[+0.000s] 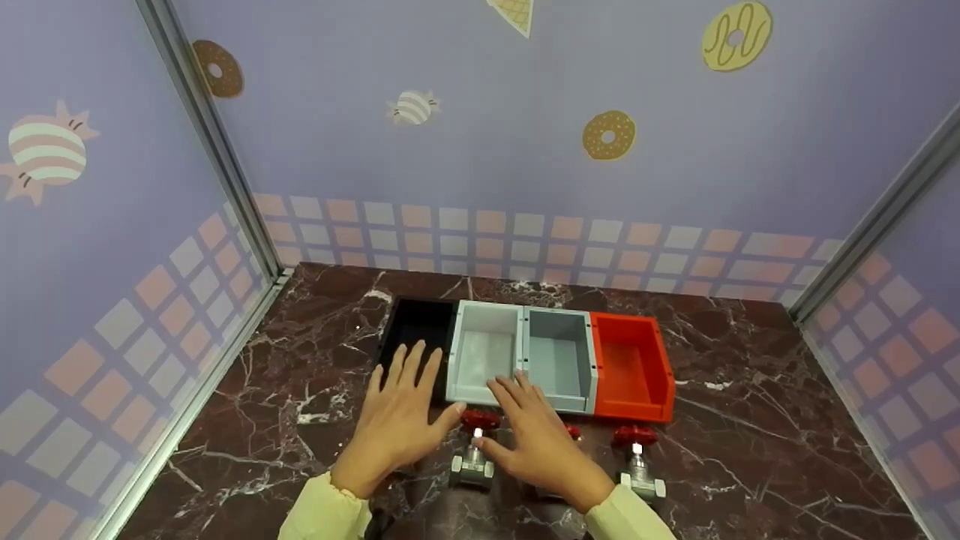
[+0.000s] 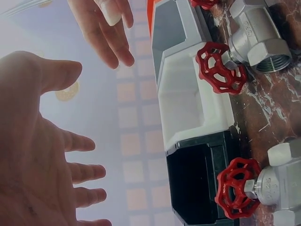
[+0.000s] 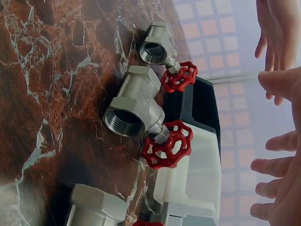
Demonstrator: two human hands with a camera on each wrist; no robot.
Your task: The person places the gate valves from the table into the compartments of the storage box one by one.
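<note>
My left hand (image 1: 399, 421) hovers with spread fingers, overlapping the front of the black bin (image 1: 421, 321) in the head view. Beside it, my right hand (image 1: 541, 442) hangs palm down with fingers extended, in front of the white bin (image 1: 486, 352) and the grey bin (image 1: 556, 364). Neither palm holds anything. Below the hands stand several metal valves with red handwheels: one valve (image 1: 472, 466) between the hands, another valve (image 1: 639, 478) to the right. My right hand partly hides a third. In the left wrist view, a valve (image 2: 277, 183) stands before the black bin.
An orange-red bin (image 1: 630, 367) ends the row of joined bins at the right. The dark red marbled tabletop (image 1: 750, 427) runs back to a patterned wall (image 1: 480, 150). Side panels with metal posts (image 1: 217, 142) close in the left and right.
</note>
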